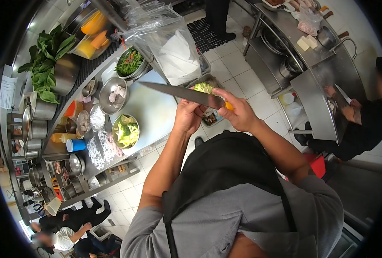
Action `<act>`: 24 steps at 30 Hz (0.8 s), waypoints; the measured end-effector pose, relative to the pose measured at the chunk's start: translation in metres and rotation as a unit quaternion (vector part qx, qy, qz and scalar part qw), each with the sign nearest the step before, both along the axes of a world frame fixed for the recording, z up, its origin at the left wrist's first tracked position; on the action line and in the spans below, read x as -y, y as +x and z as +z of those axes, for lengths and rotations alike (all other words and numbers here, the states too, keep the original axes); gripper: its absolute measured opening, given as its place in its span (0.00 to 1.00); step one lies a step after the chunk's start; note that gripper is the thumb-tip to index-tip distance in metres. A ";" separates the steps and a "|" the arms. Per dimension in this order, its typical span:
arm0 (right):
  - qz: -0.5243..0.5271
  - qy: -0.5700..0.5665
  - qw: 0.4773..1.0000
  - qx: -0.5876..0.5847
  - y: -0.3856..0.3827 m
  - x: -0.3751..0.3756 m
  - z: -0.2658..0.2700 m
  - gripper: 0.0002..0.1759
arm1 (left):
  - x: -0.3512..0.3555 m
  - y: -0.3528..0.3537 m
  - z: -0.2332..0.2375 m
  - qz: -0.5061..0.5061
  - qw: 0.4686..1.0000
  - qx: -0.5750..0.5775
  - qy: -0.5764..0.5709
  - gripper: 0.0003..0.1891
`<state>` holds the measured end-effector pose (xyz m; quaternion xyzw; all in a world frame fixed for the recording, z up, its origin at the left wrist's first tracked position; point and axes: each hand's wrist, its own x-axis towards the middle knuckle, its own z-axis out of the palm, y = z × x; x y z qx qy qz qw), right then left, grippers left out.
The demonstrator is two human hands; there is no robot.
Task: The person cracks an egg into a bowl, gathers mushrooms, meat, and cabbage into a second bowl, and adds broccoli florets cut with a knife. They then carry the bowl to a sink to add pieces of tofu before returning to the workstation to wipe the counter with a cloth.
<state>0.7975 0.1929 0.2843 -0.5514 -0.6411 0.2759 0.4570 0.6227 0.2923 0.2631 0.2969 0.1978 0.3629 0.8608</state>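
Fingers (pixel 226 96) on knife (pixel 178 92) near white board (pixel 153 111)

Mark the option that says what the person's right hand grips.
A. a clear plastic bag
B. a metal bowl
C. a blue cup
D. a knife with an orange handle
D: the right hand is closed round the orange handle of the knife, and its long blade runs across to the left hand.

Room over the white board (pixel 156 112), past knife (pixel 178 92) (held across) and bowls (pixel 106 86).
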 end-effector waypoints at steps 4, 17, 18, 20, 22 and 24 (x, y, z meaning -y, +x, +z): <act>0.001 0.031 0.999 0.028 -0.004 -0.004 -0.001 0.36 | 0.003 0.003 0.002 0.015 1.000 0.009 -0.024 0.14; 0.002 0.043 0.998 0.041 -0.005 -0.006 0.000 0.35 | 0.005 0.005 0.001 0.041 0.998 -0.011 -0.040 0.11; 0.003 0.043 0.998 0.040 -0.005 -0.006 0.001 0.35 | 0.005 0.005 0.001 0.039 0.998 -0.008 -0.038 0.11; 0.005 0.043 0.998 0.039 -0.005 -0.006 0.002 0.35 | 0.004 0.005 0.001 0.038 0.999 -0.006 -0.038 0.11; 0.003 0.045 0.998 0.049 -0.005 -0.006 0.001 0.35 | 0.005 0.005 0.001 0.039 0.998 -0.008 -0.040 0.11; 0.003 0.043 0.998 0.052 -0.005 -0.006 0.001 0.35 | 0.005 0.005 0.002 0.038 0.998 -0.006 -0.043 0.10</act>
